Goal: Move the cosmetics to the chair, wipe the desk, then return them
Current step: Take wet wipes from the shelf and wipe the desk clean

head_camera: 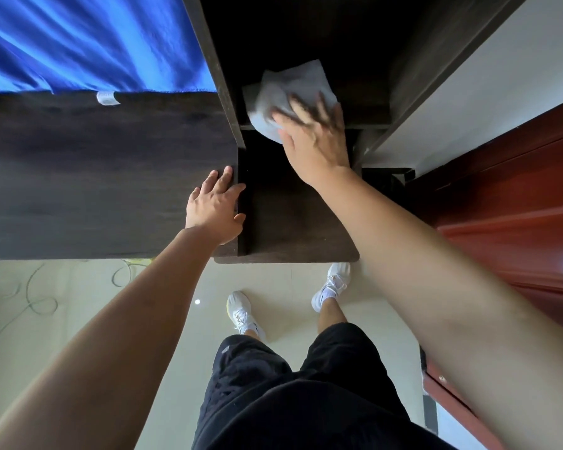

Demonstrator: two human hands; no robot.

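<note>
- Right hand (312,138) flat, fingers spread, pressing white cloth (286,92) on far shelf (364,116); cloth could bunch there, skipping dark corners.
- Left hand (215,203) open, flat on desk (95,173) edge, holding nothing.

Surface (95,173): fabric (78,43) behind it; left grip (215,206) flat on its right end. Right of the surface: a lower ledge (290,222), and behind that a shelf (364,120) bearing the cloth (290,89), right grip (316,138) on top. Farther right: door (507,196). Before the surface: floor (78,319) with cable (30,303) and shoes (241,311).
</note>
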